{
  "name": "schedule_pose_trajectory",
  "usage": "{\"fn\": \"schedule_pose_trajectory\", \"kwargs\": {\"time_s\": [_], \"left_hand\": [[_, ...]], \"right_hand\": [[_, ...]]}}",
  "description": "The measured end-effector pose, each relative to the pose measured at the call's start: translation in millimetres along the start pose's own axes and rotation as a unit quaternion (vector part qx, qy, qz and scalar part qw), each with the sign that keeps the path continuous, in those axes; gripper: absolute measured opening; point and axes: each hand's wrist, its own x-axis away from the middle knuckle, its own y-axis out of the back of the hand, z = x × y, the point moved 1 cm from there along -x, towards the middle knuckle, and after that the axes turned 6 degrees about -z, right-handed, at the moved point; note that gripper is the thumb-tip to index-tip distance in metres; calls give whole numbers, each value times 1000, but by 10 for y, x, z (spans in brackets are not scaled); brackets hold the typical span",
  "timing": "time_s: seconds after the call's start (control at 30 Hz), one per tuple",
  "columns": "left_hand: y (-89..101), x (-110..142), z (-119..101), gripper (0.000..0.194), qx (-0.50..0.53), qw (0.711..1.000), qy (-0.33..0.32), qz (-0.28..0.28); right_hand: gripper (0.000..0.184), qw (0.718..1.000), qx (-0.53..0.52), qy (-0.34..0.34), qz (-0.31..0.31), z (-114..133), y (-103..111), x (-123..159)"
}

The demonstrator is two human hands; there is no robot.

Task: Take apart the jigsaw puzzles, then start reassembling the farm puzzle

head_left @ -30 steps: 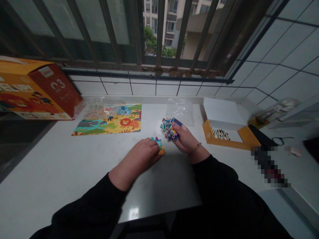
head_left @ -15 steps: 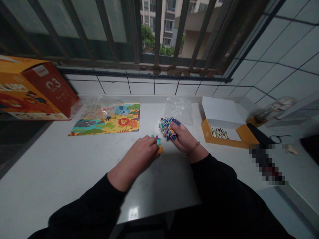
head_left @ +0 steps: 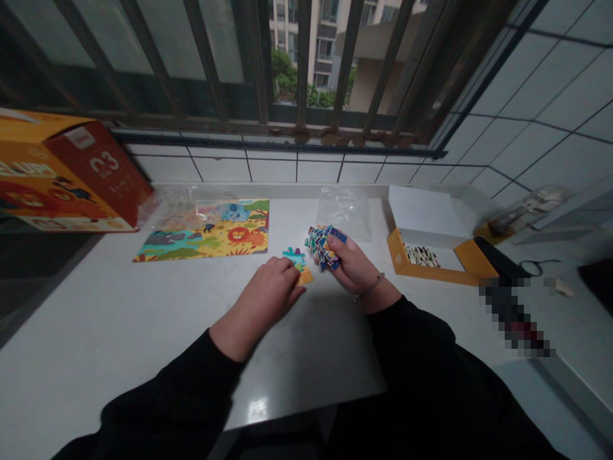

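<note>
My right hand (head_left: 352, 262) is closed around a messy stack of dark blue and green jigsaw puzzle pieces (head_left: 325, 246), its thumb pressed on top. Just left of it, my left hand (head_left: 271, 281) has its fingers curled on a few turquoise, purple and orange puzzle pieces (head_left: 295, 257) low over the white counter. Its fingertips hide part of these pieces, and I cannot tell whether they lie fully on the counter. Behind my left hand lies a picture sheet (head_left: 239, 237) with lions, water and trees.
Clear plastic wrapping (head_left: 172, 204) covers part of the picture sheet, beside a large orange box (head_left: 96, 172). Another clear bag (head_left: 347, 207) lies behind my right hand. An open yellow box (head_left: 440, 275) with patterned pieces inside stands right. A barred window backs the white counter (head_left: 167, 313).
My left hand has shifted slightly left and back, and more of the turquoise and orange pieces shows. My right hand keeps its stack in the same place.
</note>
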Motion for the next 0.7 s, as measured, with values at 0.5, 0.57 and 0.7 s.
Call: {"fn": "schedule_pose_trajectory", "kwargs": {"time_s": [0.5,0.57,0.7], "left_hand": [[-139,67,-113,14,45,993,-106,22],[-133,63,-134,11,38,993,-109,17],[-89,65,-142,15,53,994,-96,-1]], "right_hand": [[50,1000,-2,15,3,-13,8,-16],[52,1000,-3,11,1,-12,6,-15],[54,1000,-5,13,-6,-2,12,-20]]}}
